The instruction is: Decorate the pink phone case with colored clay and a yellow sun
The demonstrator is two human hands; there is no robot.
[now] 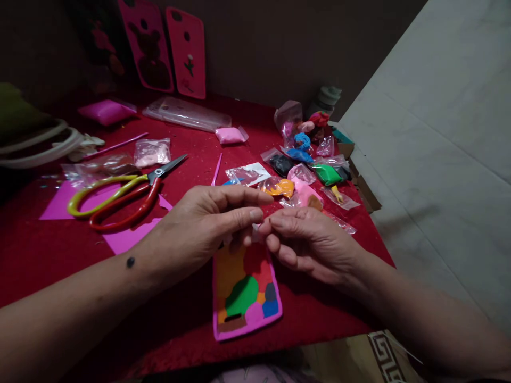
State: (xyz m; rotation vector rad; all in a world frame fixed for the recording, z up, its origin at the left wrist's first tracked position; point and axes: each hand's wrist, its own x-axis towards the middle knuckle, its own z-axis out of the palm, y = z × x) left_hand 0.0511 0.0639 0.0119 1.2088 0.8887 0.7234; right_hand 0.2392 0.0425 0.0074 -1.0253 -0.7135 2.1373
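Above a pink-edged phone case point(244, 295) covered in coloured clay-like patches, my two hands almost meet. My left hand point(211, 218) has its index finger and thumb stretched out, with a gap between their tips; the lower fingers curl under. My right hand point(309, 239) is closed in a pinch, thumb against index finger. A tiny dark bit point(270, 219) shows at that pinch, too small to name surely. The case lies on the red cloth, its upper end hidden under my hands. On my left wrist is a small dark spot point(130, 261).
Scissors point(157, 173) with yellow and red handles lie on pink sheets point(131, 239) at left. Bags of coloured clay, including orange point(279, 187) and green point(327, 173), crowd the right. Two pink phone cases point(187, 53) lean at the back. A pink stick point(217, 169) lies beyond my hands.
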